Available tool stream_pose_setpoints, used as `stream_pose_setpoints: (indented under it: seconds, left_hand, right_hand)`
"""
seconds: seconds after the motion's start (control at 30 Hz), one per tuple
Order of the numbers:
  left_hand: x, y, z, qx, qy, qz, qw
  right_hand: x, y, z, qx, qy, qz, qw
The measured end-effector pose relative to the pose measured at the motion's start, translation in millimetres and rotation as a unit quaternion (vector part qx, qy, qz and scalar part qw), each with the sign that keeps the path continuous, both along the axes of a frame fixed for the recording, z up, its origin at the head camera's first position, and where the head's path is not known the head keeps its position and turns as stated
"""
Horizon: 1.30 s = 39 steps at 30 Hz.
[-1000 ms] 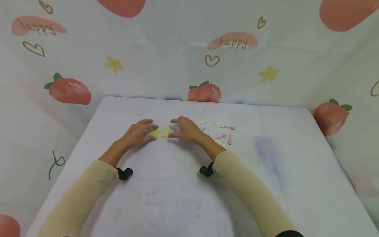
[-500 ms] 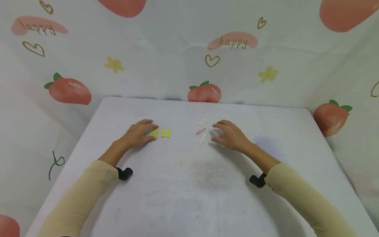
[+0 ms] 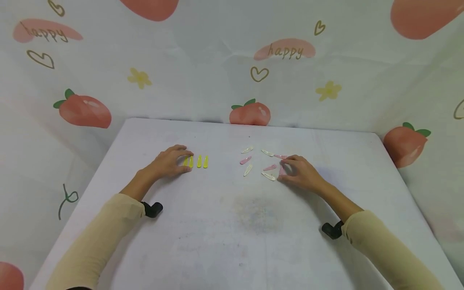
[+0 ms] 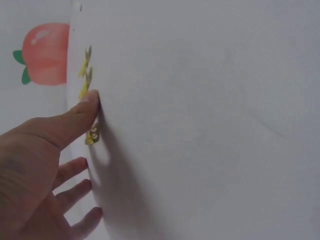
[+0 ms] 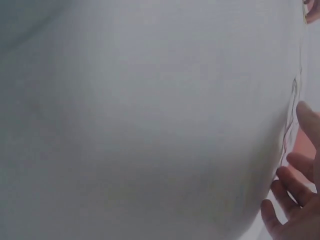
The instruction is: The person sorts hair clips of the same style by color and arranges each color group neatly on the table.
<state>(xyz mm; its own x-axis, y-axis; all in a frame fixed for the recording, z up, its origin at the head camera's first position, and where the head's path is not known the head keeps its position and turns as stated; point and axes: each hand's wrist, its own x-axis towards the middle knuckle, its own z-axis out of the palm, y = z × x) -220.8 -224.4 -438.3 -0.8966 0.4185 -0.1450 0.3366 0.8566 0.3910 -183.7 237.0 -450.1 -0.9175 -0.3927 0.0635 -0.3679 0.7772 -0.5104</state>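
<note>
Head view: on the white table (image 3: 217, 241), toward the left, the left hand (image 3: 168, 162) around the two leftmost yellow clips (image 3: 191, 162), thumb at the near ends, index finger at the far ends, a clear gap between the two; firm hold on the clips: cannot tell. Just beside, to the right, a third clip (image 3: 199, 162) and a fourth clip (image 3: 205, 162), also yellow, in the same row. Well apart, near the middle, a white clip (image 3: 247, 150), a pink clip (image 3: 245, 160) and a nearer white clip (image 3: 248, 170). Farther right, a long pale clip (image 3: 267, 153) end to end with a pink one, and nearer, a small pink clip (image 3: 270, 167) just behind a low white clip (image 3: 268, 176). At the rightmost pink clip (image 3: 281, 170), the right hand (image 3: 301, 173), thumb and fingers parted on either side; contact: cannot tell. Behind the table, a printed cloth (image 3: 188, 60).

Left wrist view: thumb nearly straight and well away from the other fingers, yellow clips beside and beyond the thumb tip, partly covered.

Right wrist view: fingers loosely bent and spread, thumb well apart; along the table's edge, thin blurred clip shapes, colours mostly too faint to tell.
</note>
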Motion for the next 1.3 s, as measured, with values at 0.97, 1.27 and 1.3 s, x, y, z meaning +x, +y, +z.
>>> stream_pose_setpoints:
  seconds: [0.97,1.27,1.3]
  left_hand:
    - [-1.1,135.9,5.5,0.001,0.062,-0.070,0.9956]
    - [-2.3,160.0,-2.2,0.035,0.045,-0.072,0.9958]
    - [-2.4,161.5,-2.6,0.035,0.046,-0.071,0.9958]
  right_hand:
    - [-1.8,2,-4.0,-0.020,-0.007,-0.003,0.9998]
    - [-1.3,2,-3.6,-0.015,-0.007,-0.005,0.9999]
    - [-1.3,3,-3.6,-0.014,-0.006,-0.005,0.9999]
